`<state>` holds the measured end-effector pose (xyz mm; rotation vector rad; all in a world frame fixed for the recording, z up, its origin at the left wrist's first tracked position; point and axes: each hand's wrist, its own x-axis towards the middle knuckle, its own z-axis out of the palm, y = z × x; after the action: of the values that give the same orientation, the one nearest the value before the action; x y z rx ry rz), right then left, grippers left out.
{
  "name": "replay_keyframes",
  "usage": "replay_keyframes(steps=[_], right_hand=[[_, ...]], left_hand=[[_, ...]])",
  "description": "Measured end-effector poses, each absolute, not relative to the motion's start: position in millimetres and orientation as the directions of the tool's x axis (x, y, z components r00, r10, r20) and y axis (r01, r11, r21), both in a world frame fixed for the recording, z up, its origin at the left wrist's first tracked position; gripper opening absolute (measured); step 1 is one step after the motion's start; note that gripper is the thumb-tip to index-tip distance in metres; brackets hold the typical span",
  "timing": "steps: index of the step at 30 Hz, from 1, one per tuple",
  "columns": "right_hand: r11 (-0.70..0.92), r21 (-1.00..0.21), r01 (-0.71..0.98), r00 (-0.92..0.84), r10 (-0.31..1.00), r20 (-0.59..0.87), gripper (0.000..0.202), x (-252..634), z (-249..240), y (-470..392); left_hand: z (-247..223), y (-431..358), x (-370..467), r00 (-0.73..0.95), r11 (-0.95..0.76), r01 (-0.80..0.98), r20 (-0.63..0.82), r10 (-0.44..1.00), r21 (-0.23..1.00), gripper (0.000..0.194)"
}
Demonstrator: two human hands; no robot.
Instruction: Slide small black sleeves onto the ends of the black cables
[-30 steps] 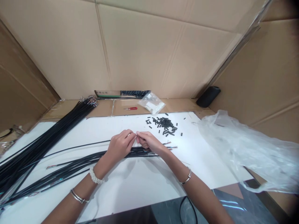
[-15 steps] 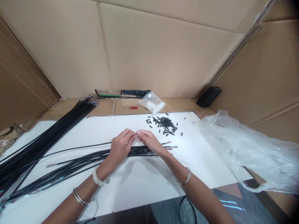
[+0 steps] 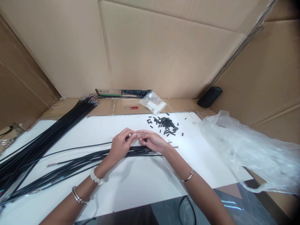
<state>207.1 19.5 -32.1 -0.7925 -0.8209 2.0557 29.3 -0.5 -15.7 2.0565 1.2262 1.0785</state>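
My left hand (image 3: 121, 145) is pinched closed at the middle of the table, with a small pale piece at its fingertips. Fingertips almost touching it, my right hand (image 3: 153, 140) has its fingers curled around a thin light strand that runs between the two hands. What exactly each hand grips is too small to make out. Beneath the hands lies a bundle of black cables (image 3: 93, 157) with stripped, coloured wire ends. Just beyond my right hand is a pile of short black tubes (image 3: 166, 122).
A thick bundle of black cables (image 3: 53, 134) stretches along the left. At the back lie small red-handled snips (image 3: 133, 107) and a clear bag (image 3: 153, 103) with white pieces. On the right are a black roll (image 3: 209, 97) and a large plastic bag (image 3: 253, 153).
My right hand has shifted slightly right and turned, its fingers now more spread along the strand. A pale piece and the light strand now show between the hands.
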Motion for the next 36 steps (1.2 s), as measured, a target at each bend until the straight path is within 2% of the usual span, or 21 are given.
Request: replay_keyframes(steps=[5,14,18,26,33,36], right_hand=[[-0.507,-0.731,-0.457,-0.486,0.830,-0.273,0.037,207,-30,18],[-0.395,-0.835,-0.383,-0.383,0.890,-0.246,0.031,204,-27,16],[-0.344,-0.893,-0.292,-0.378,0.899,-0.222,0.024,205,-36,19],[-0.158,-0.987,-0.016,-0.425,0.895,-0.136,0.033,205,-31,17],[-0.060,-0.998,-0.013,-0.280,0.959,-0.054,0.031,203,-24,12],[-0.077,-0.996,-0.040,-0.266,0.962,-0.064,0.031,204,-25,14]], left_hand=[[-20,3,26,0.271,-0.435,0.453,0.345,0.899,0.778,0.027],[-21,4,27,0.264,-0.435,0.447,0.349,0.899,0.782,0.026],[-20,4,27,0.271,-0.435,0.445,0.346,0.898,0.783,0.025],[-22,5,27,0.280,-0.431,0.446,0.335,0.899,0.784,0.026],[-23,8,25,0.274,-0.403,0.413,0.311,0.910,0.817,0.028],[-24,9,24,0.276,-0.391,0.391,0.299,0.913,0.833,0.029]])
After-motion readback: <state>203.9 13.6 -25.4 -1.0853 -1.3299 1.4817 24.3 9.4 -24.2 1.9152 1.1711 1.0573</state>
